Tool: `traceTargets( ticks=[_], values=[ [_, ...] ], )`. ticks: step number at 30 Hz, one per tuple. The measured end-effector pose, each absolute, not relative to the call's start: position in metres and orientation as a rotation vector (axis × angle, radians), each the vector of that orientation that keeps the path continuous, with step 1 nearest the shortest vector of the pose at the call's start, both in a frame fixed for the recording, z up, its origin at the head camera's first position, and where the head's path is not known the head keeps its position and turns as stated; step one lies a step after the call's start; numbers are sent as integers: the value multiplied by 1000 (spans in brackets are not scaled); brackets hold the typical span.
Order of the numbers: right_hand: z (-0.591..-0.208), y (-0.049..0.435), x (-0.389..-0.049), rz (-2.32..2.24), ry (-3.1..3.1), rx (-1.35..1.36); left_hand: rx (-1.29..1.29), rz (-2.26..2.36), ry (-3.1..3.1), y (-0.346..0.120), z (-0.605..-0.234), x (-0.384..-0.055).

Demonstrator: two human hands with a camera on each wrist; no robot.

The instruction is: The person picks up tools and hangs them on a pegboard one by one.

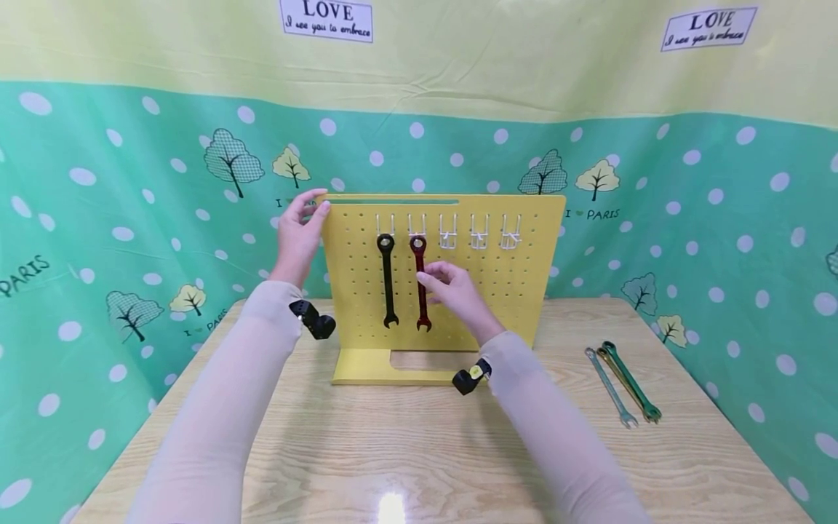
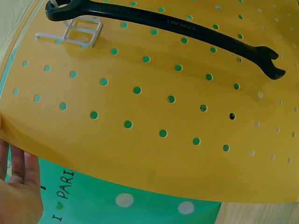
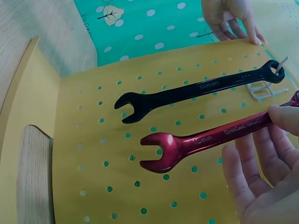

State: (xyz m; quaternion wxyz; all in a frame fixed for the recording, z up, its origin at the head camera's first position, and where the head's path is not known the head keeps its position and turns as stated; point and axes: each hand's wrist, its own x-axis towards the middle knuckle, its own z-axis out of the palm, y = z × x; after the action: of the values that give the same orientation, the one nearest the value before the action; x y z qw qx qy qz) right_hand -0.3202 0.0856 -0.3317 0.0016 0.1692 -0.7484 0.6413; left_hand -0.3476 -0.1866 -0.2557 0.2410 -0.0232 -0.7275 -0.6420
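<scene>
A yellow pegboard [image 1: 356,291] stands upright on the table. My left hand [image 1: 300,236] grips its upper left corner, fingers partly hidden behind the edge in the left wrist view. From the leftmost white hook hangs a black combination wrench [image 1: 388,284], ring end up. Beside it is a red combination wrench [image 3: 205,140], its ring end at the second hook [image 1: 417,224] and its open end pointing down. My right hand [image 1: 455,291] pinches the red wrench's shank between thumb and fingers. Whether its ring fully rests on the hook is hard to tell.
Three white hooks on the right, among them the end hook [image 1: 511,233], carry no wrench. On the table [image 1: 314,451] at the right lie a silver wrench [image 1: 610,387], a gold wrench [image 1: 618,372] and a green wrench [image 1: 631,382]. A patterned curtain [image 1: 419,153] hangs behind.
</scene>
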Motion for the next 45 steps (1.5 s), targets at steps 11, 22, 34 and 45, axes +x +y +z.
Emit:
traceTargets(
  ticks=[11, 22, 34, 45],
  values=[
    [-331, 82, -327, 2053, -2350, 484, -65, -1754, -1979, -186, -256, -347],
    [-334, 82, -328, 2050, -2347, 526, -63, -1750, -1984, -186, -256, -346],
    [-334, 92, -318, 1999, -2374, 644, -62, -1730, -1996, -187, -257, -348],
    [-334, 109, -305, 1831, -2485, 743, -68, -1746, -1992, -187, -257, -348]
  ],
)
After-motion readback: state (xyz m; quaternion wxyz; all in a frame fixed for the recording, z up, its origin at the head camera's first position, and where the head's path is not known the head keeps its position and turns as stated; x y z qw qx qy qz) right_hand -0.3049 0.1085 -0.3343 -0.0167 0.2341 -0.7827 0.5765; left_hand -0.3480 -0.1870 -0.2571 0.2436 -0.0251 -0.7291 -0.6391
